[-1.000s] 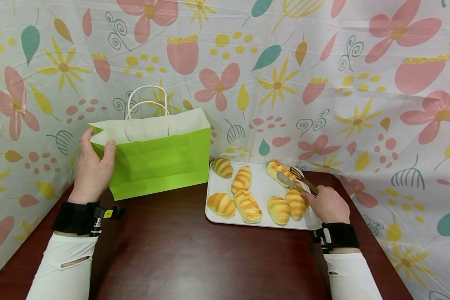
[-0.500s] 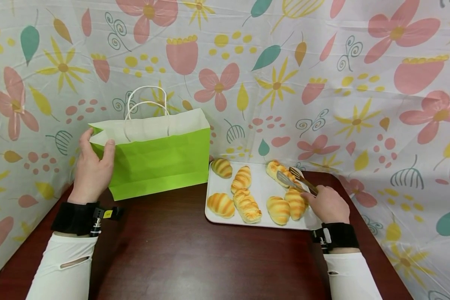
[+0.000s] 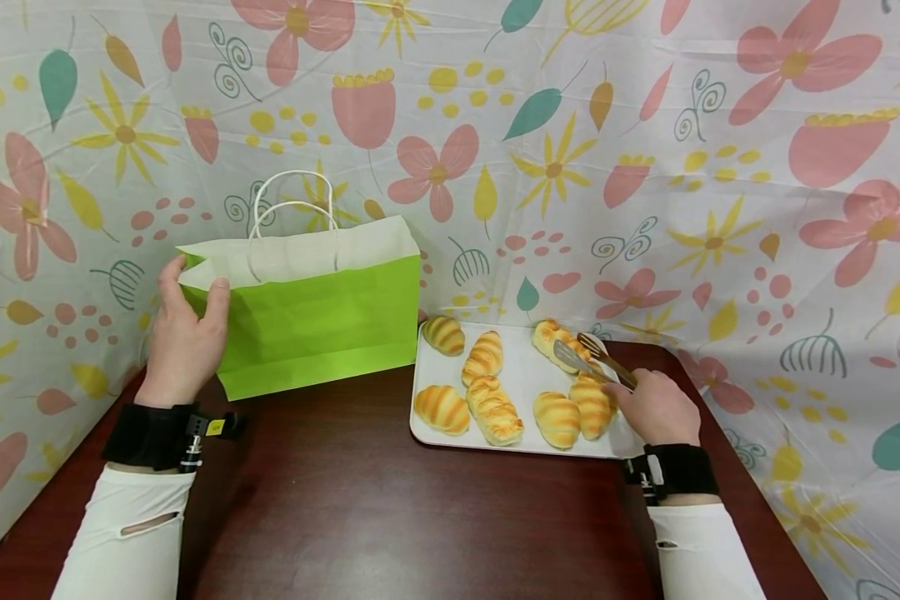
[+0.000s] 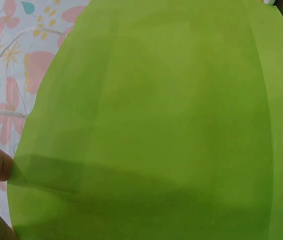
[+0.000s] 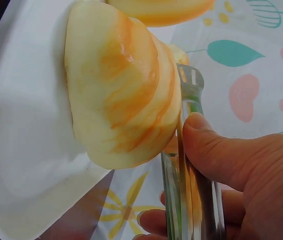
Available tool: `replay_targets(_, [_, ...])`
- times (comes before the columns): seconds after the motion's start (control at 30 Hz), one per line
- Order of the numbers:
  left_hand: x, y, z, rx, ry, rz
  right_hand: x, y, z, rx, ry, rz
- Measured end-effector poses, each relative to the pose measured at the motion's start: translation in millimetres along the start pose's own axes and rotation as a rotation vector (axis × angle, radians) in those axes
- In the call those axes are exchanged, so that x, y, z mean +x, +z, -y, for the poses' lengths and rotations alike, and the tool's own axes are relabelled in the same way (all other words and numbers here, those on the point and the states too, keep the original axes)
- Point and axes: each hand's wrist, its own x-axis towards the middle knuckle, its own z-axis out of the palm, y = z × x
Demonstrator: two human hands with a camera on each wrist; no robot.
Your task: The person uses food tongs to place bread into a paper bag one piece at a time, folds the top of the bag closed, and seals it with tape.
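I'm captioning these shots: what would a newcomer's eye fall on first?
Probably the bright green bag at left, held at its left edge by the left hand. Next, the white tray of bread rolls to the bag's right, with the right hand holding tongs over it. Behind both hangs a floral sheet.

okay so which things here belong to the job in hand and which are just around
Apparently in the job:
Tongs, gripped by the right hand
Bread pieces
White tray under the bread
Green paper bag, held at its edge by the left hand

Just around:
Dark table
Floral cloth behind
Black wrist straps, worn
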Motion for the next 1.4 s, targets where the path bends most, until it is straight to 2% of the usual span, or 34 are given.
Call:
replay_targets(0.67, [-0.8, 0.0, -1.8, -0.017, -0.002, 0.001, 0.7, -1.3, -1.6, 0.012, -0.013, -0.028])
replay_targets(0.93, [-0.3, 1.1, 0.5, -0.007, 0.017, -0.012, 1.5, -0.4, -2.8, 0.014, -0.014, -0.032])
replay_targets(1.4, [-0.5, 0.0, -0.1, -0.019, 0.001, 0.001, 0.5, -5.0, -0.9, 0.015, -0.014, -0.031])
